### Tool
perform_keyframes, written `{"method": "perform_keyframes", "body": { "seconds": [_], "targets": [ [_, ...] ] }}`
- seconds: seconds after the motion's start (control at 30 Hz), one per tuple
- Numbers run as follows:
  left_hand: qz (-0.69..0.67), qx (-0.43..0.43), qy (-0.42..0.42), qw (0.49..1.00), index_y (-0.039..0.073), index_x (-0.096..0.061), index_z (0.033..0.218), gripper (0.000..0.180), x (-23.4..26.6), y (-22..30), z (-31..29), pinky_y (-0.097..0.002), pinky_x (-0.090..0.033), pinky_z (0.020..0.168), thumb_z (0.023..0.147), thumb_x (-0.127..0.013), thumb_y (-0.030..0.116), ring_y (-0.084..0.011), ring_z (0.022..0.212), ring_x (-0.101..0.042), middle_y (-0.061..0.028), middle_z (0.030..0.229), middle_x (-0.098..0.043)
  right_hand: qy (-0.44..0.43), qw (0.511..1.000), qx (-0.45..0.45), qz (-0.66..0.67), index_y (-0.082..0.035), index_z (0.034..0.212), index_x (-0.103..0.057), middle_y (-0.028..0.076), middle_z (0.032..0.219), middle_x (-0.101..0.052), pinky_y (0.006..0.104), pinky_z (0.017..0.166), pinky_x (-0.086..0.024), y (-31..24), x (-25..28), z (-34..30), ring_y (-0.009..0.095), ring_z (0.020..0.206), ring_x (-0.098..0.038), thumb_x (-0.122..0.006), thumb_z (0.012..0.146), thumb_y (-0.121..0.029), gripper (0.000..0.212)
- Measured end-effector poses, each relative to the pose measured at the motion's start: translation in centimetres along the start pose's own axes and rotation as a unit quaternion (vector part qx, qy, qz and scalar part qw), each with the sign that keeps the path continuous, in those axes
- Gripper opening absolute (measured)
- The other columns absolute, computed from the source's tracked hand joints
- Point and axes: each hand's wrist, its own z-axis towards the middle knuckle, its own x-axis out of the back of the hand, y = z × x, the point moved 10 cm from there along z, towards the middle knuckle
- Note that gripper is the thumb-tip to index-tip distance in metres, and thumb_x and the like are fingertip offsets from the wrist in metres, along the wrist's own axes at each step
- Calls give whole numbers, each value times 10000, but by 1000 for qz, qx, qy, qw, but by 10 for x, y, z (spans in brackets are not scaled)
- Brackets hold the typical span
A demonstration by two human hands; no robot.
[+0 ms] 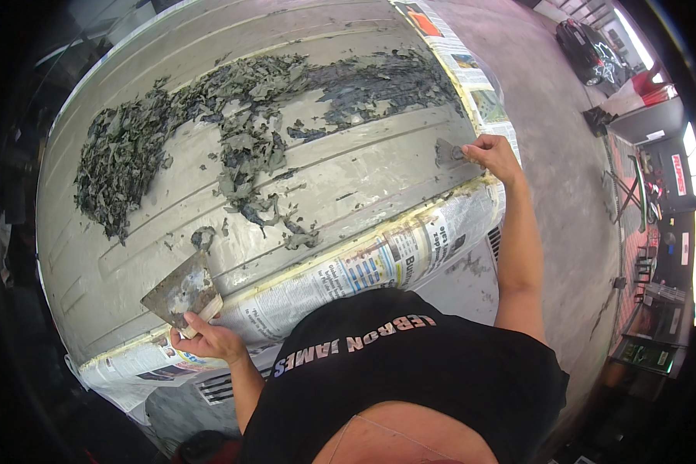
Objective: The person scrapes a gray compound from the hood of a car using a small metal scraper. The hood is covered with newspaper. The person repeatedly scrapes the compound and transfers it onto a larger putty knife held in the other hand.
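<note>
The left hand (209, 342) grips a broad, flat scraper (179, 289) near its lower end, the thumb laid on top and the fingers curled beneath. The scraper rests at the near left edge of the ribbed panel (348, 197), its blade smeared with grey residue; a curled flake (203, 237) sits at its upper corner. The right hand (493, 157) is at the panel's near right corner, thumb and fingertips pinched narrowly on a thin grey scrap (447, 152); whether the scrap is attached to the surface cannot be told. A dense heap of loose flakes (120, 158) covers the left part of the panel, and a ragged strip of peeled coating (251, 143) obstructs the middle. A dark patch (387, 89) extends toward the right edge. Yellow tape (387, 238) and newspaper (290, 290) line the near edge; the black shirt (394, 363) hides part of the newspaper. More newspaper (483, 100) borders the right edge. Beyond the concrete floor (558, 209), a dark car (584, 50) stands at upper right.
</note>
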Motion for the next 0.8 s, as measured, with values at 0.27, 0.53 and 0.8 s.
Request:
{"method": "perform_keyframes", "body": {
  "seconds": [0.27, 0.53, 0.8],
  "targets": [
    [-38, 12, -3, 999, 11, -351, 1266, 389, -5, 7, 2, -291, -502, 836, 1036, -609, 188, -185, 944, -576, -166, 1083, -557, -139, 981, 130, -32, -20, 874, -762, 107, 775, -733, 335, 691, -516, -113, -152, -35, 170, 711, -656, -783, 845, -317, 299],
    [-66, 53, 2, 996, 17, -314, 1296, 398, -6, 5, -1, -318, -511, 877, 1037, -585, 151, -209, 984, -579, -218, 1147, -565, -116, 936, 325, -71, -79, 1188, -734, 178, 1072, -732, 371, 811, -547, -158, -151, -61, 289, 867, -712, -731, 887, -321, 386],
    [-97, 45, -15, 994, 18, -327, 1282, 389, -4, -8, -3, -322, -510, 900, 1022, -600, 112, -204, 1010, -570, -204, 1178, -546, -197, 917, 293, -187, -144, 1191, -734, 147, 932, -676, 421, 762, -536, -150, -146, -90, 338, 798, -668, -726, 882, -172, 311]
  ]
}}
